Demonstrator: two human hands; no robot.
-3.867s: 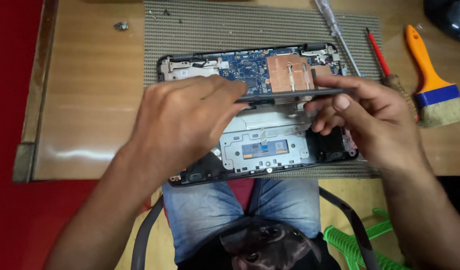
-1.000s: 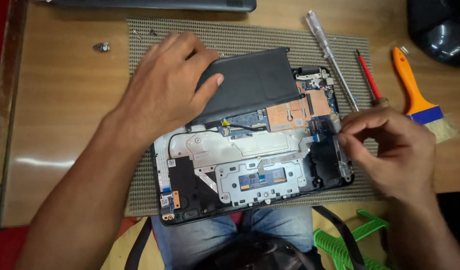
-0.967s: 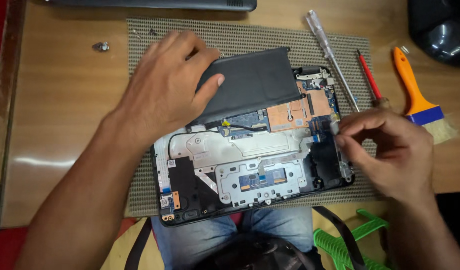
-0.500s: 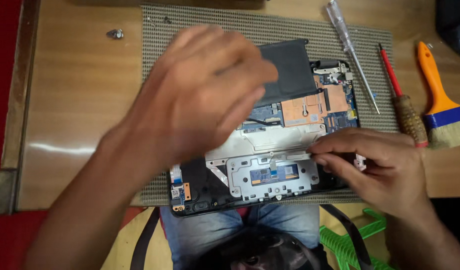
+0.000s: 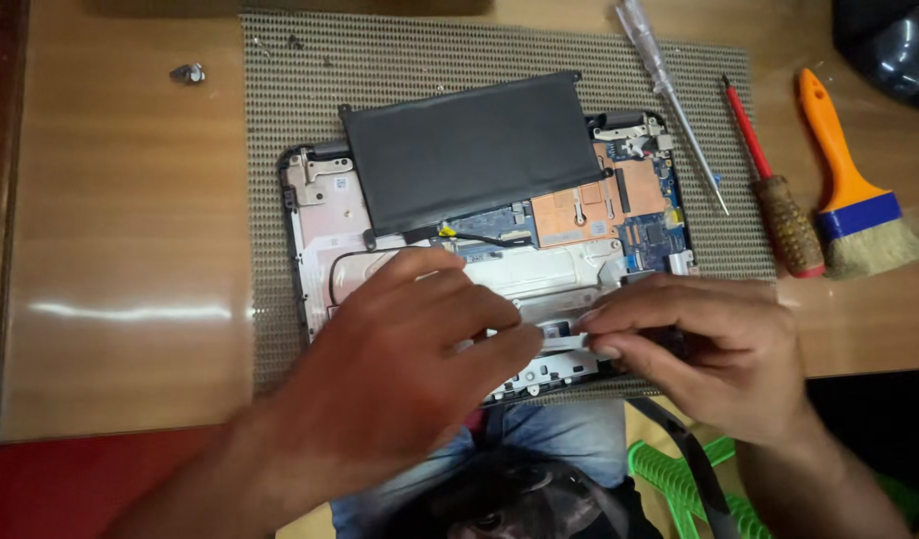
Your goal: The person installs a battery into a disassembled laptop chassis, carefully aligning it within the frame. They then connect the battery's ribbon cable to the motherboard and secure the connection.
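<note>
Left hand (image 5: pixel 409 349) and right hand (image 5: pixel 709 344) pinching small pale strip (image 5: pixel 564 339) over opened laptop (image 5: pixel 319 215); black battery (image 5: pixel 469 150) lying loose, askew on top.

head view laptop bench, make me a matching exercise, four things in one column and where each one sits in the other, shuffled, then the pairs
Things:
1. black battery
2. paintbrush
3. loose screw
4. left hand

Places:
A. on bare wood, left of the mat
B. far right of the table, beside the red-tipped tool
C. tilted across the upper half of the open laptop
D. over the near edge of the laptop, meeting the other hand

Pairs: 1-C, 2-B, 3-A, 4-D
</note>
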